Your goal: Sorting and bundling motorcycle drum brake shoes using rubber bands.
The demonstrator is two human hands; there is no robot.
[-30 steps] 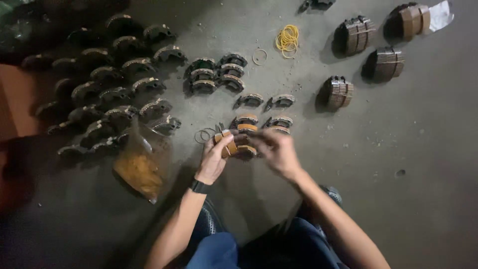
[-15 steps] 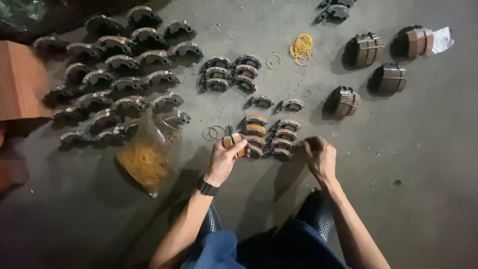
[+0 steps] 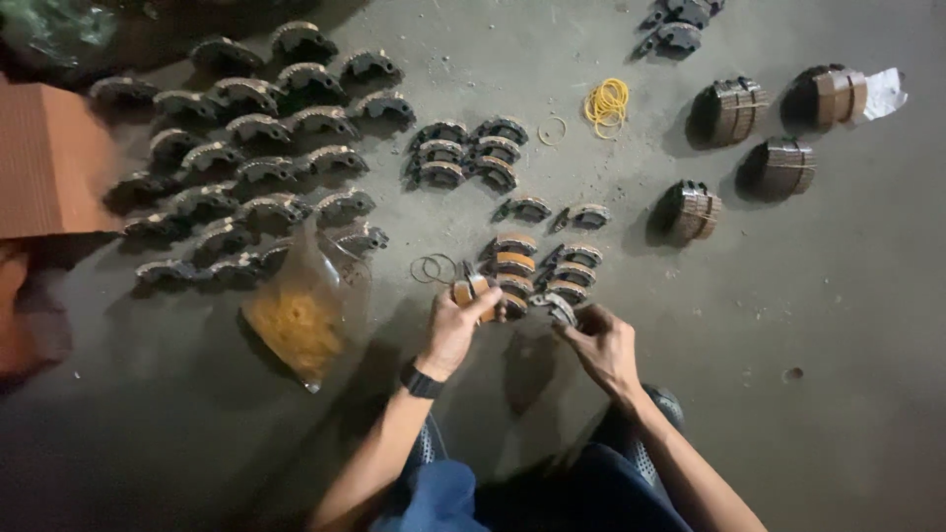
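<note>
Here, nearest us, our left hand pinches a curved brake shoe with an orange lining, just above the concrete floor. Our right hand closes its fingers on another shoe beside the small rows. A slip could knock those rows askew. Further off: a plastic bag, yellow rubber bands, banded bundles. Top-edge pieces are cut off and dim.

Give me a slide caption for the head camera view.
Left hand holds a curved orange-lined brake shoe; right hand touches another on the grey floor.
</note>
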